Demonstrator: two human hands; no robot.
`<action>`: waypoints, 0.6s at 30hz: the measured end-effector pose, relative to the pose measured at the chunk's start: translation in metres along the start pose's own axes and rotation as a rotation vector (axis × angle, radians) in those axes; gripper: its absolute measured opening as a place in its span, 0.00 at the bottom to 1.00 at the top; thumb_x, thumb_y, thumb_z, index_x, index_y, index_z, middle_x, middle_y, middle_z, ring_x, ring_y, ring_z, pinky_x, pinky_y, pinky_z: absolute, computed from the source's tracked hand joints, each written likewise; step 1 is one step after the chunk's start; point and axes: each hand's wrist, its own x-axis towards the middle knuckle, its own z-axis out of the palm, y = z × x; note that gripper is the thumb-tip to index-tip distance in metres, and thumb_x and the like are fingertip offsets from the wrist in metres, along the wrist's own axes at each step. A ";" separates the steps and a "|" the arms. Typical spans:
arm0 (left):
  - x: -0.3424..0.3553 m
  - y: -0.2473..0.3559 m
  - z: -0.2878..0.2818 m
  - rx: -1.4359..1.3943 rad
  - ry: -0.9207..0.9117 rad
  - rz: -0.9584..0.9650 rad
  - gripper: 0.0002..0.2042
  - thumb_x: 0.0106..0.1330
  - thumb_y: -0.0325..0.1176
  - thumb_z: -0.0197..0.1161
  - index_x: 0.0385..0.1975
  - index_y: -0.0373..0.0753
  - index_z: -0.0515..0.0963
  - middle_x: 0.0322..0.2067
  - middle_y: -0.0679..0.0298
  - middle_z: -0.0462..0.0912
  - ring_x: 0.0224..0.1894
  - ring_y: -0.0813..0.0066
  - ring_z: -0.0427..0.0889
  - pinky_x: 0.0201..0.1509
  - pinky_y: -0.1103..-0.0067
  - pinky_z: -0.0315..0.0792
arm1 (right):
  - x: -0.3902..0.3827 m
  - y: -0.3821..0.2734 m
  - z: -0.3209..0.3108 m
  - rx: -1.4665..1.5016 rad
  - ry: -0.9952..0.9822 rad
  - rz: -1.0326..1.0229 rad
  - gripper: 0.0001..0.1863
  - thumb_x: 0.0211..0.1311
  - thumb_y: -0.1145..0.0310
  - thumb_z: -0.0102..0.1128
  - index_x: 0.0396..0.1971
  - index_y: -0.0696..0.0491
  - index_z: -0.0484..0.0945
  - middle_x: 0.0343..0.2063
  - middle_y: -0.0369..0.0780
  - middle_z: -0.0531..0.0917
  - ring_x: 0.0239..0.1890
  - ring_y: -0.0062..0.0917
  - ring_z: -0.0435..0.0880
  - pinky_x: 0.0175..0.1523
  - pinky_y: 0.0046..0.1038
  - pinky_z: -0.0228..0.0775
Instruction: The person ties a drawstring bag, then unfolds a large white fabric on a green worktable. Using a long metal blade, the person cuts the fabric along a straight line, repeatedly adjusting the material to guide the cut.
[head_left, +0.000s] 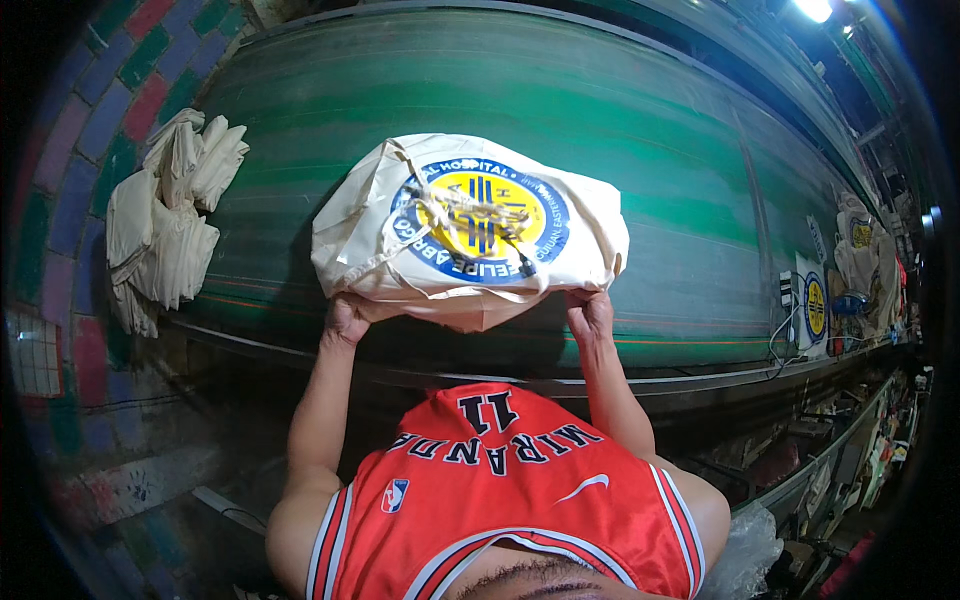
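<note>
Head view. A stack of cream cloth bags sits just above the middle of the picture on a long green surface that bends from about 10 o'clock across to 3 o'clock. The top bag carries a round blue and yellow print, and its cloth handles lie loosely across that print. The near edge of the stack hangs slightly over the front edge of the surface.

The left hand, at roughly 8 o'clock of the stack, has its grip clamped on the stack's lower left corner; the fingers curl up under the cloth and the thumb side presses against the edge. The right hand, at about 4 o'clock of the stack, is closed on the lower right corner in the same way, fingers tucked under the fabric so their tips are hidden. Both forearms rise from the lower edge, on either side of a red sleeveless jersey at 6 o'clock.

At 9 o'clock, well apart from the hands, a pile of plain cream bags lies bunched at the left end of the surface, beside a wall of coloured tiles. At 3 o'clock, far off, more printed bags stand along the same surface.
</note>
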 end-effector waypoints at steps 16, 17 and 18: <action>-0.036 0.017 0.071 1.404 0.767 0.510 0.46 0.60 0.50 0.67 0.72 0.36 0.49 0.70 0.43 0.53 0.73 0.48 0.51 0.75 0.58 0.46 | -0.052 -0.033 0.005 -1.284 0.160 -0.440 0.53 0.53 0.59 0.76 0.71 0.56 0.49 0.64 0.54 0.60 0.61 0.47 0.70 0.63 0.44 0.66; -0.027 0.023 0.069 1.595 0.707 0.566 0.48 0.61 0.54 0.67 0.73 0.34 0.47 0.70 0.40 0.52 0.74 0.47 0.50 0.75 0.57 0.45 | -0.045 -0.035 0.008 -1.452 0.142 -0.606 0.53 0.53 0.57 0.76 0.71 0.58 0.50 0.63 0.55 0.61 0.62 0.48 0.69 0.65 0.45 0.63; -0.017 0.026 0.068 1.631 0.687 0.490 0.51 0.60 0.57 0.66 0.73 0.35 0.45 0.71 0.40 0.50 0.74 0.46 0.49 0.76 0.58 0.45 | -0.036 -0.036 0.011 -1.605 0.135 -0.780 0.53 0.52 0.56 0.76 0.70 0.59 0.50 0.63 0.56 0.61 0.62 0.50 0.68 0.67 0.46 0.60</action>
